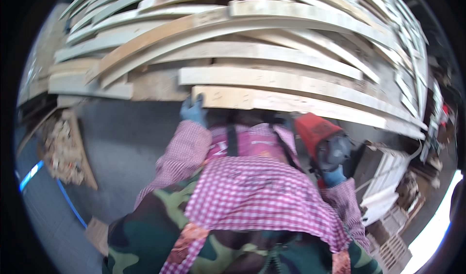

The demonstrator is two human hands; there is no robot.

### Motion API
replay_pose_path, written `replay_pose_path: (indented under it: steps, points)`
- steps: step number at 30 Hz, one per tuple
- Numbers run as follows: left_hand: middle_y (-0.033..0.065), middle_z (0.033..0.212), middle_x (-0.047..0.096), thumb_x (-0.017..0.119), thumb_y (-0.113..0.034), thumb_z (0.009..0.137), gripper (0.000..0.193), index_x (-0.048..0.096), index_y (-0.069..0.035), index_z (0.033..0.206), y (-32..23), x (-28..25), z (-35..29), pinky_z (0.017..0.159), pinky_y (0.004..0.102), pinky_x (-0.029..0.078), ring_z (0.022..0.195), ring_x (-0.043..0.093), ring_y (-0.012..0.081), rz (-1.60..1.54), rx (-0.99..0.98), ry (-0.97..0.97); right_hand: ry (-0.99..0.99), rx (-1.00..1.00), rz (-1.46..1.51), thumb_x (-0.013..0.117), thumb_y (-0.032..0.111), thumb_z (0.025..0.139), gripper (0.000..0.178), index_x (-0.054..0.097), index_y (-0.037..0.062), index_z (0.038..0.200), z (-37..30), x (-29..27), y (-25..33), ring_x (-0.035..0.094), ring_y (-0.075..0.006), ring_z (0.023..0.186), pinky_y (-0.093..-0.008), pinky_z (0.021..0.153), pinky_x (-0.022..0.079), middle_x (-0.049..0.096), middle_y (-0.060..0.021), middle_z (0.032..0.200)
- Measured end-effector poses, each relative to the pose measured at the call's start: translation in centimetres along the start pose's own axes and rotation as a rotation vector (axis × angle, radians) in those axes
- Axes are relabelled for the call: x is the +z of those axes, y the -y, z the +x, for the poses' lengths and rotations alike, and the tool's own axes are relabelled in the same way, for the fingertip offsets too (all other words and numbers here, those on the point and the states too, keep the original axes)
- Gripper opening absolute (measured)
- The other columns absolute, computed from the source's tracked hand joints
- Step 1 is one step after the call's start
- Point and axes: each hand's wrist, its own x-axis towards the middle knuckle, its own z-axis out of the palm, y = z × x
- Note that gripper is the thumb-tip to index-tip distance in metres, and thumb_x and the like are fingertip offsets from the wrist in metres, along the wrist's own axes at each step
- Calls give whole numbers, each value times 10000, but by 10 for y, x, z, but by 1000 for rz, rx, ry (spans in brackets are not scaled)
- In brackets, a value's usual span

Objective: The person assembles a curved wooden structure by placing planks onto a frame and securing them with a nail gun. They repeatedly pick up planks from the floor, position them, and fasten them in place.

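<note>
My left hand, in a blue glove, grips the left end of a pale wooden plank at the near edge of the worktable. One finger lies over the plank's top face, and the rest of that hand is partly hidden by the plank. My right hand, also gloved in blue, is closed on the rear of a red and black power tool. Its red front end is close to the plank's near edge; I cannot tell whether they touch. A second pale plank lies just beyond the held one.
Many long planks lie loosely crossed over the table. At left below is a container of wood scraps. White panels and plastic crates stand at the lower right, with a cord near the tool.
</note>
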Motion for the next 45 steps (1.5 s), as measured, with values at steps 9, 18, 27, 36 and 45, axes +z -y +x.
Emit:
replay_pose_path:
  steps: [9,18,27,36,45]
  points:
    - [208,1279,471,616,19,806,688,331,-121,1417,-19,-11,3,911,358,473,1125,503,313,1487,706,344,125,573,470,635,455,741,537,563,167,1188,-12,-61,24,609,-345,985,-422,850,474,633,-160,1073]
    - [249,1323,430,635,-47,822,668,309,-50,1406,-52,13,-28,976,375,424,1175,483,338,1439,771,405,-84,751,429,632,438,755,472,590,138,1117,-43,-49,-10,619,-330,961,-408,831,481,645,-152,1044]
    - [247,1335,420,623,-86,840,643,306,-20,1395,-38,81,-45,983,368,414,1176,481,326,1331,730,491,-24,1005,519,601,473,774,448,618,188,1119,-65,-31,-71,603,-321,1033,-420,892,465,638,-125,1108]
    - [245,1345,411,612,-123,856,627,304,7,1386,-30,111,-52,990,361,405,1177,478,314,1310,691,482,-96,999,656,614,447,789,429,632,148,1097,-38,-33,-110,605,-324,1033,-410,873,468,645,-154,1079]
    - [242,1355,402,602,-160,873,618,302,34,1376,-25,130,-55,998,355,396,1177,476,303,1286,670,478,-169,994,692,605,402,790,374,658,138,1050,-33,-45,-107,630,-323,951,-397,839,469,658,-162,1005]
